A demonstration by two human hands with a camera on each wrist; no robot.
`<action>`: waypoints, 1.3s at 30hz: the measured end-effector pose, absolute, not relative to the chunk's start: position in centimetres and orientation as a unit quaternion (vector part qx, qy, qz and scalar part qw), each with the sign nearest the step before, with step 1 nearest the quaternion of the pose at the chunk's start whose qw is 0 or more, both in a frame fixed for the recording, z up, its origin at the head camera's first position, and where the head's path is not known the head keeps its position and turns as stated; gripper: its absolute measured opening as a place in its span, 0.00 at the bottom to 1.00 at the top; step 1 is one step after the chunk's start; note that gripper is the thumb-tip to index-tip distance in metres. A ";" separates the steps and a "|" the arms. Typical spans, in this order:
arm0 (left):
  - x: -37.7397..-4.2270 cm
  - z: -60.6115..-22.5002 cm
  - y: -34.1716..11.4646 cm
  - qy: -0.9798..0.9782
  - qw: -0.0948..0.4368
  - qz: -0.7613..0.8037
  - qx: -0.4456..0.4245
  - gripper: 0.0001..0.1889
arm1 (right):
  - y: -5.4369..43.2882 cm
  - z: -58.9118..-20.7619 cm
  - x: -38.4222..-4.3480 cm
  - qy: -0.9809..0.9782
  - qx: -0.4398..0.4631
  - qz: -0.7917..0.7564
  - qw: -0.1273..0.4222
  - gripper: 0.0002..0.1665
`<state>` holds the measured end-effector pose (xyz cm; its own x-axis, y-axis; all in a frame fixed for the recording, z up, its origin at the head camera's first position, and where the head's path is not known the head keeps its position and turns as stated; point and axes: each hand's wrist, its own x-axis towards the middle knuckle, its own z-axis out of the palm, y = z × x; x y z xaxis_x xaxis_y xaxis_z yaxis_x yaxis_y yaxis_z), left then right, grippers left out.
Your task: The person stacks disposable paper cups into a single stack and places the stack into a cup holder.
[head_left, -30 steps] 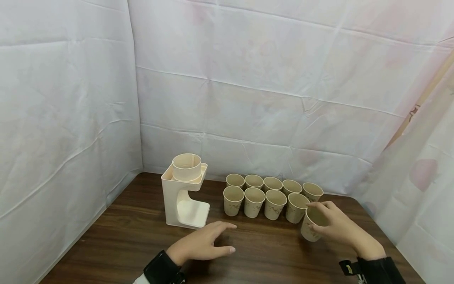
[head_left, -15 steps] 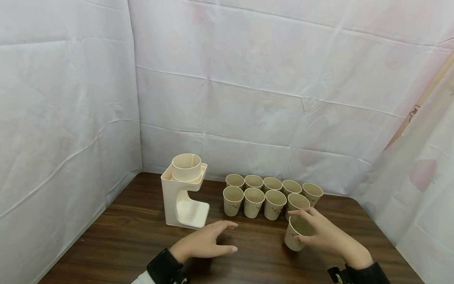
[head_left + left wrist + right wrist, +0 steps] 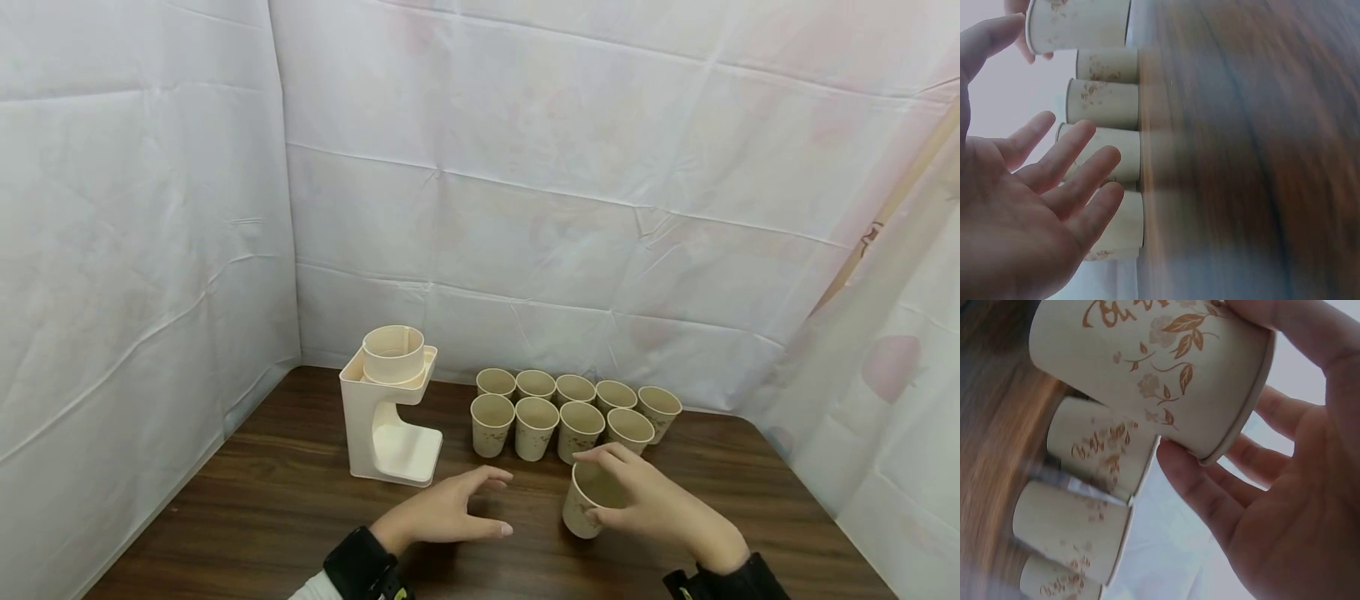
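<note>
My right hand (image 3: 656,504) grips a beige paper cup (image 3: 577,507) near its rim, thumb on the near side and fingers on the far side. Brown leaf print and lettering cover the side of this paper cup (image 3: 1147,359) in the right wrist view. My left hand (image 3: 446,510) is held over the table to the left of that cup, fingers spread and nothing in them. In the left wrist view the left hand (image 3: 1029,194) shows its palm, with several standing cups beyond its fingertips. Two rows of matching paper cups (image 3: 537,429) stand upright behind both hands.
A cream cup-holder stand (image 3: 363,425) with a round ring (image 3: 394,357) on top and a flat base plate is at the left of the cups. The dark wooden table (image 3: 262,500) meets white cloth walls (image 3: 525,208) at the back and sides.
My right hand has carried the paper cup leftward and a little nearer, away from the right end of the front row. The left hand has shifted slightly right.
</note>
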<state>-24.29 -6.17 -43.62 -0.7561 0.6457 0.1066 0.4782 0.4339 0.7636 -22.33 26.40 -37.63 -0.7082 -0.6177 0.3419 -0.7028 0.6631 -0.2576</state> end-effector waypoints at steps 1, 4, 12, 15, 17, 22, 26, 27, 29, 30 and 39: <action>-24.3 -43.7 -6.0 0.838 0.105 0.418 0.335 0.34 | 26.2 -37.7 -22.4 -0.904 0.368 0.190 0.109 0.39; -24.3 -43.8 -5.6 0.832 0.110 0.424 0.341 0.33 | 25.5 -37.8 -22.4 -0.899 0.380 0.195 0.100 0.39; -24.3 -44.0 -4.9 0.825 0.123 0.432 0.343 0.34 | 24.0 -38.3 -22.2 -0.881 0.418 0.193 0.105 0.41; -24.3 -44.1 -4.8 0.819 0.133 0.439 0.345 0.34 | 23.6 -38.5 -22.2 -0.873 0.433 0.189 0.118 0.41; -24.3 -44.1 -4.7 0.816 0.137 0.441 0.348 0.34 | 23.3 -38.6 -22.1 -0.871 0.437 0.190 0.118 0.41; -24.2 -44.1 -4.5 0.814 0.139 0.440 0.352 0.33 | 22.7 -38.9 -21.8 -0.870 0.439 0.193 0.110 0.42; -24.2 -44.0 -4.3 0.810 0.146 0.446 0.351 0.31 | 22.1 -39.0 -21.7 -0.863 0.454 0.190 0.113 0.41; -24.2 -44.0 -4.2 0.810 0.145 0.446 0.352 0.31 | 22.0 -39.1 -21.7 -0.861 0.458 0.189 0.113 0.41; -24.2 -44.0 -4.1 0.810 0.146 0.446 0.353 0.31 | 21.8 -39.1 -21.6 -0.858 0.464 0.188 0.113 0.41; -24.2 -44.0 -4.0 0.808 0.145 0.446 0.356 0.30 | 21.7 -39.2 -21.6 -0.857 0.467 0.188 0.114 0.42; -24.3 -44.3 -3.7 0.793 0.155 0.453 0.377 0.32 | 21.4 -39.3 -21.6 -0.835 0.497 0.191 0.135 0.44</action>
